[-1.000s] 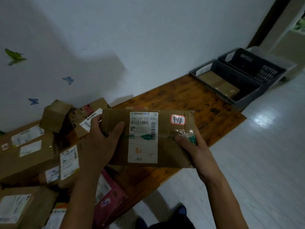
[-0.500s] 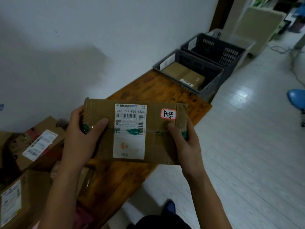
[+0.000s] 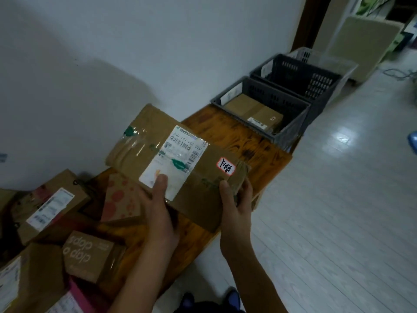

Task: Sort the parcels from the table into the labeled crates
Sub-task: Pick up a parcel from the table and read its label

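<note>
A flat brown cardboard parcel (image 3: 203, 177) with a white shipping label and a small red-edged handwritten sticker hangs above the wooden table (image 3: 266, 154). My left hand (image 3: 158, 204) holds its near edge, thumb on the white label. My right hand (image 3: 237, 199) grips its right end, fingers curled round the corner. Beyond the table's far end stands a grey crate (image 3: 291, 132) with a cardboard box (image 3: 255, 109) inside, then a darker crate (image 3: 325, 86) and a pale one (image 3: 304, 54) behind it.
Several more parcels lie heaped at the table's left end, among them a box with red dots (image 3: 119, 199) and a printed brown box (image 3: 88, 256). A white wall runs along the far side. Pale floor tiles (image 3: 338, 222) lie to the right.
The parcel has swung so its long side slants toward the crates, and it is further from me. My left hand has shifted from the parcel's left end to its near edge. The view has turned right.
</note>
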